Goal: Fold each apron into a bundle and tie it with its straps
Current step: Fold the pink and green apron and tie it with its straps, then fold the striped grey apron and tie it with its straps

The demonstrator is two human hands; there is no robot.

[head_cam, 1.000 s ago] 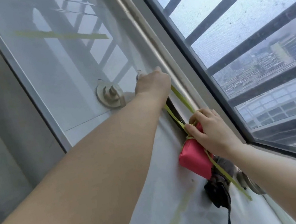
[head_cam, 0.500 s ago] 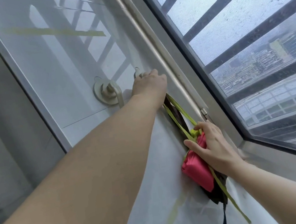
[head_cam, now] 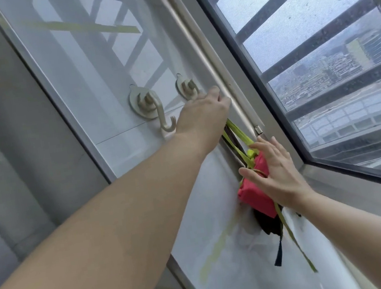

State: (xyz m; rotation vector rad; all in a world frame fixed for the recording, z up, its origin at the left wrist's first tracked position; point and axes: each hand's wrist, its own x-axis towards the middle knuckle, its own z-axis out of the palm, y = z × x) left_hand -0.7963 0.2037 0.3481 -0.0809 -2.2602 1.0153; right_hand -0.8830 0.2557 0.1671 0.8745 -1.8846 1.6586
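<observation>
My left hand (head_cam: 202, 115) is up at the right edge of the glass panel (head_cam: 98, 71), just below the right-hand suction hook (head_cam: 187, 88). Its fingers are curled, and I cannot tell whether they grip anything. The green straps (head_cam: 237, 132) run up under its palm. The red apron bundle (head_cam: 252, 194) hangs from them against the panel's right edge, in front of a dark bundle (head_cam: 269, 224). My right hand (head_cam: 276, 175) lies flat on the red bundle, fingers straight and spread. The left-hand hook (head_cam: 145, 104) is bare.
</observation>
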